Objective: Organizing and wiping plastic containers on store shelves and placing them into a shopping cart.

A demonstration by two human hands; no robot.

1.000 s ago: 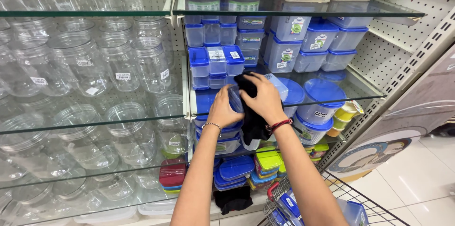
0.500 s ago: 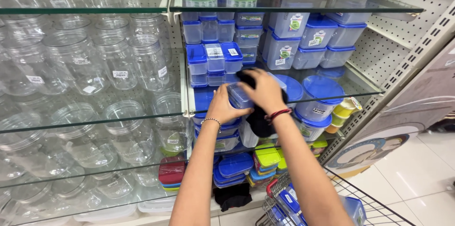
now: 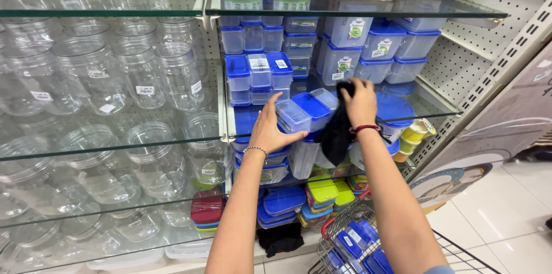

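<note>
My left hand point(image 3: 269, 128) presses against a small clear plastic box point(image 3: 292, 116) at the front of a glass shelf point(image 3: 428, 114), next to a blue-lidded box point(image 3: 313, 108). My right hand point(image 3: 360, 103) holds a black cloth point(image 3: 336, 130) that hangs down over the shelf edge beside the boxes. A bracelet is on each wrist. Behind the hands stand stacks of small blue-lidded clear containers point(image 3: 257, 75).
Clear glass jars point(image 3: 138, 73) fill the left shelves. Larger blue-lidded tubs point(image 3: 379, 41) sit at the back right. Lower shelves hold green, blue and red lidded boxes point(image 3: 322, 190). A wire shopping cart point(image 3: 356, 239) with blue items stands below. Another black cloth point(image 3: 282, 238) lies on the bottom shelf.
Both hands have moved up and apart along the shelf front. The left hand now rests on the clear box, and the right hand has carried the cloth to the right.
</note>
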